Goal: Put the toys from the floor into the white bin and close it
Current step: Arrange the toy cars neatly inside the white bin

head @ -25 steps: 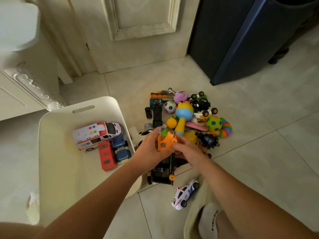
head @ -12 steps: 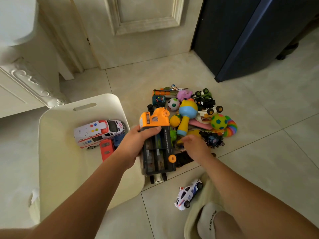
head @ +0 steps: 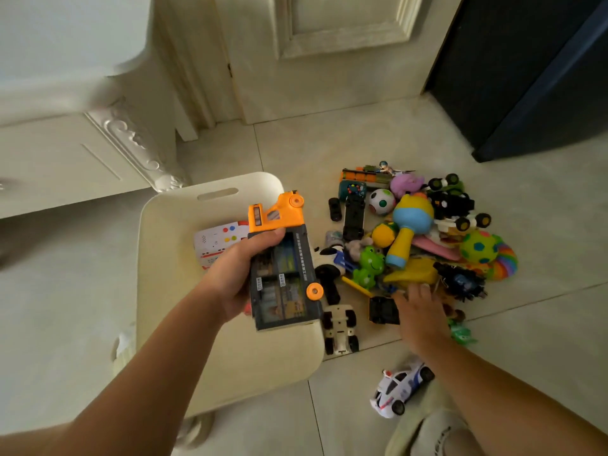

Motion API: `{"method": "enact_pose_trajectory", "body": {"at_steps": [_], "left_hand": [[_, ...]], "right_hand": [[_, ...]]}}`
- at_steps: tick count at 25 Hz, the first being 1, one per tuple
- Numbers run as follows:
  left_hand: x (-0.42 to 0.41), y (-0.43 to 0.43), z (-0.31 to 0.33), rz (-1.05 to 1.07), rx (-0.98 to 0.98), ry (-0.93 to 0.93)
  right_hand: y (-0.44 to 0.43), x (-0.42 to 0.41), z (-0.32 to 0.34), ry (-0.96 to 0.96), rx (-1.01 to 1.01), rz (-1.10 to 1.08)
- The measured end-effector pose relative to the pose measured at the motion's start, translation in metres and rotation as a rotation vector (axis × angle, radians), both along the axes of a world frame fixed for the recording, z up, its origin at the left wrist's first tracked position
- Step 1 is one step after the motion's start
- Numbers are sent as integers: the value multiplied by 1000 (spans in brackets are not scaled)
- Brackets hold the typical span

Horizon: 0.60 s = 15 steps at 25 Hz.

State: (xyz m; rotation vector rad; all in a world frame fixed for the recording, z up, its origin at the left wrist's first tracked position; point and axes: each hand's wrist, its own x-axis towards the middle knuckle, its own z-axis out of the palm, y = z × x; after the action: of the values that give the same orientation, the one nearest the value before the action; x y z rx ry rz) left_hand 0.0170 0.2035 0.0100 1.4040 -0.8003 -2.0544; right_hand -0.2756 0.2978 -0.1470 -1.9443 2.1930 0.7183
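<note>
My left hand (head: 235,278) grips an orange-and-black toy truck (head: 283,268) and holds it over the right side of the open white bin (head: 171,258). A white ambulance toy (head: 214,243) lies inside the bin, partly hidden by my hand. My right hand (head: 419,311) rests palm down on the near edge of the toy pile (head: 414,238) on the floor, fingers spread, holding nothing. A black toy car (head: 383,310) lies just left of that hand. A white police car (head: 401,388) sits apart, nearer to me.
White carved furniture (head: 131,139) stands behind the bin on the left. A cream door (head: 329,54) is at the back and a dark cabinet (head: 526,70) at the back right. My knee and white sock (head: 437,436) are at the bottom right.
My left hand has lifted the orange-and-black truck off the pile and carried it left, over the bin. My right hand let go of it and dropped to the pile's near edge.
</note>
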Motion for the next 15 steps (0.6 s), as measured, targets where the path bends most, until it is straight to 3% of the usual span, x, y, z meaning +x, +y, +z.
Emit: {"method": "enact_pose_trajectory", "body": {"at_steps": [3,9,12,15], "left_hand": [[34,-4,-2,-22,-25,-132],[79,7,-18,-239,-170,-553],[90,20,-47,-404,-244,-701],[86,34,-74,-656,-318,-846]], "right_hand": [[-11,14,13,-257,54,-193],[-53,58,112,-1360,-157,-846],[-81,82,165,-1808,-288,-912],[-99,118,206,-2142,-92,-883]]}}
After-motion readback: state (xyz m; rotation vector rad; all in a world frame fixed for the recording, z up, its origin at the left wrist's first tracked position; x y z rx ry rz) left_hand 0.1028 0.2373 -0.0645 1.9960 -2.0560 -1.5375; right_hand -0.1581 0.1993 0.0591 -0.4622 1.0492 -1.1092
